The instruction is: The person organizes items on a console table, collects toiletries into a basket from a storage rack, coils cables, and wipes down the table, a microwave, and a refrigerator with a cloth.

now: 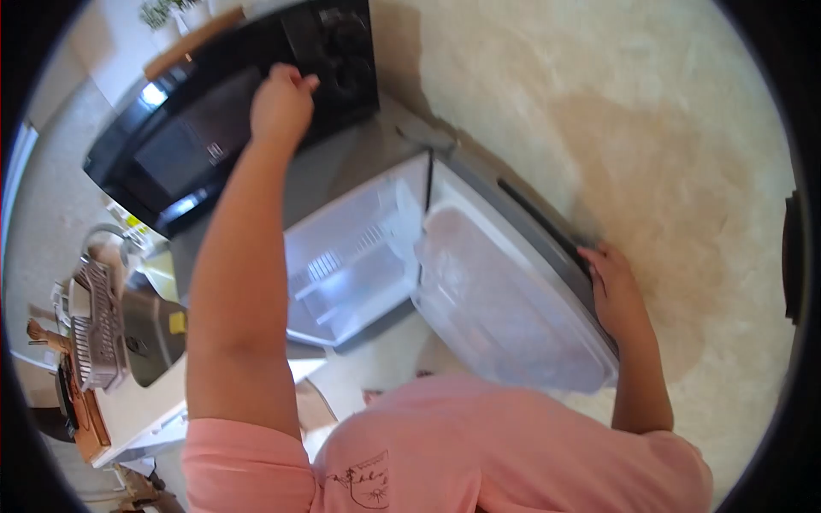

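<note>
My left hand (286,98) is raised in front of the black microwave (201,132), between its window and its control panel. Its fingers are curled together, and whatever they may hold is hidden. At the right, my right hand (611,286) grips the outer edge of the grey refrigerator door (534,227). That door stands wide open, with a large translucent panel (505,299) on its inner side. Inside the white compartment (355,265), vent slots show and no items can be made out. The microwave rests on top of the refrigerator.
At the left are a metal sink (154,333) with a yellow sponge (177,322), a dish rack (97,329) and a wooden board (88,419). A potted plant (162,17) and a wooden piece (192,43) sit above the microwave. A beige wall (547,85) lies beyond the door.
</note>
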A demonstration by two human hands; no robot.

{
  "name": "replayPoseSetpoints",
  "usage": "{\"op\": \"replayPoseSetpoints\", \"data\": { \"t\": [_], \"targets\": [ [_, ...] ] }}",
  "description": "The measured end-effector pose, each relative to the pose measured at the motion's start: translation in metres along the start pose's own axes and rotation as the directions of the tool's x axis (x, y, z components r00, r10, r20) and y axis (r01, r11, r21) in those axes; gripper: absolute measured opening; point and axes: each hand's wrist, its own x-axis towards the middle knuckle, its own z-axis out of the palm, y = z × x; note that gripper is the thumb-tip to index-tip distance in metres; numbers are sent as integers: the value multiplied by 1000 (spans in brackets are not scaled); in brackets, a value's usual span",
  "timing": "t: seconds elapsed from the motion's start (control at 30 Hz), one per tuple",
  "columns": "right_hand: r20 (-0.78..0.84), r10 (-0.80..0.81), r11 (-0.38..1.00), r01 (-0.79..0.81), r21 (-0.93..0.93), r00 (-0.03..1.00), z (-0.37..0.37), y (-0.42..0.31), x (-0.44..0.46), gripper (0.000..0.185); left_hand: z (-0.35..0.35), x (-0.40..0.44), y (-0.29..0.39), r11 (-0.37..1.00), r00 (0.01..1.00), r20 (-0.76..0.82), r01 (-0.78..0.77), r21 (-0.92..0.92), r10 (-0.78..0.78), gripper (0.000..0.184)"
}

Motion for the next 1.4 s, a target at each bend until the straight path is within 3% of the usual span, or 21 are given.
{"op": "replayPoseSetpoints", "data": {
  "t": [0.07,0.2,0.27,0.33,0.4,0.53,0.6,0.7,0.77,0.8,0.87,0.9,1.07,1.1,1.27,1.33,1.4],
  "targets": [
    [-100,-76,995,68,-78,992,5,1,1,29,12,5,-9,1000,999,-45,-6,-8,5,34],
    [-69,-47,994,40,-104,996,4,1,-7,28,10,-15,-19,1000,999,-38,-27,5,27,39],
    [-90,-62,987,47,-154,994,1,2,-17,29,-1,-37,-20,993,999,-28,-29,-113,26,51],
    [-82,-63,982,47,-185,995,-5,7,-32,29,-23,-77,-1,980,998,43,48,-196,-41,49],
    [-70,-57,976,41,-213,996,-17,14,-52,30,-48,-118,6,896,972,229,150,-419,-55,43],
    [120,-11,991,27,-132,993,-48,29,-83,32,-85,-208,-19,870,955,284,207,-447,-82,29],
    [178,10,996,5,-84,984,-52,31,-99,33,-103,-256,-39,841,919,345,335,-425,-191,26],
    [84,9,994,-1,-105,996,-39,39,-115,34,-128,-329,-70,733,846,418,509,-452,-330,26],
    [-58,-77,994,72,-88,995,-30,48,-120,34,-145,-377,-91,678,796,447,592,-435,-409,24],
    [-52,-77,994,72,-86,996,-29,46,-124,34,-157,-399,-97,637,723,487,678,-366,-490,25],
    [-152,-33,994,16,-111,988,-27,39,-130,33,-180,-444,-115,619,672,531,721,-312,-516,26],
    [-177,-90,985,62,-159,980,-25,41,-132,31,-194,-464,-120,635,660,550,722,-276,-512,26],
    [-179,-114,975,76,-209,977,-24,34,-136,28,-245,-569,-161,647,564,645,750,-139,-515,27],
    [-203,-180,953,120,-276,962,-24,36,-136,27,-251,-583,-163,642,562,643,754,-139,-520,27],
    [-294,-329,819,116,-562,898,-20,16,-140,26,-250,-641,-178,449,381,722,887,-109,-578,32],
    [-491,-351,929,230,-291,797,-5,-31,-137,28,-250,-631,-162,480,368,727,875,-60,-580,33],
    [-480,-412,903,419,-97,774,24,-86,-133,32,-239,-634,-165,486,340,769,873,-44,-541,33]
  ]
}}
